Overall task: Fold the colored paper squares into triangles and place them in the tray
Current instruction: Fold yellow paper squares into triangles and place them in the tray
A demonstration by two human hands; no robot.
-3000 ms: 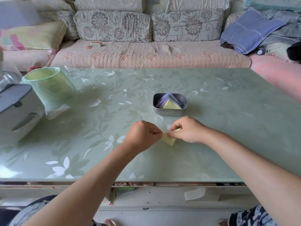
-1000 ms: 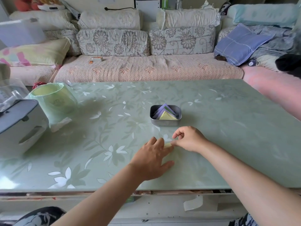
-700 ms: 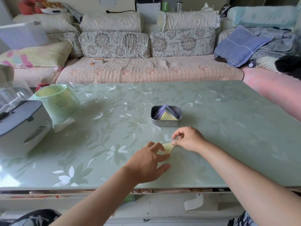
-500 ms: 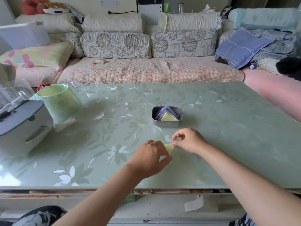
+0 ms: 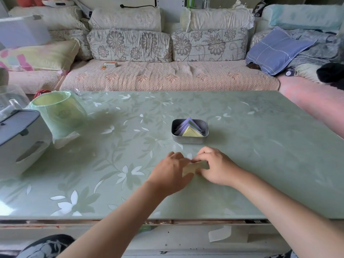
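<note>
- Far left, at the table's edge: a white appliance with a grey lid (image 5: 18, 138), partly cut off by the frame.
- Just right of it, a round tub lined with a green plastic bag (image 5: 57, 112), standing upright and casting a shadow toward the centre.
- Behind, on the sofa (image 5: 167, 79): a yellow pillow with pink patches (image 5: 42, 54) at the left end and a small box (image 5: 110, 64) on the seat cover.
- The table (image 5: 260, 155) has a pale green glass top with a white flower pattern.
- Left hand (image 5: 172, 172): seen from the back, resting on the tabletop, fingers only slightly bent and laid over the left end of the yellow paper (image 5: 194, 167), thumb stretched along the near side. Whether it pinches the sheet or only presses on it, I cannot tell.
- The yellow paper lies low on the table between the two hands, in front of the tray and apart from it. Most of it is covered, so its fold cannot be read.
- Metal tray (image 5: 189, 140): beyond the hands, near the table's centre. Folded triangles (image 5: 191, 131) stand inside, a yellow one in front and purple ones behind, points up.
- Right hand (image 5: 216, 166): fingers curled, fingertips on the paper's far edge, thumb at its near edge, gripping the right end.
- Far right, on the sofa: a blue checked pillow (image 5: 275, 51), and a black item (image 5: 333, 73) at the frame's edge.
</note>
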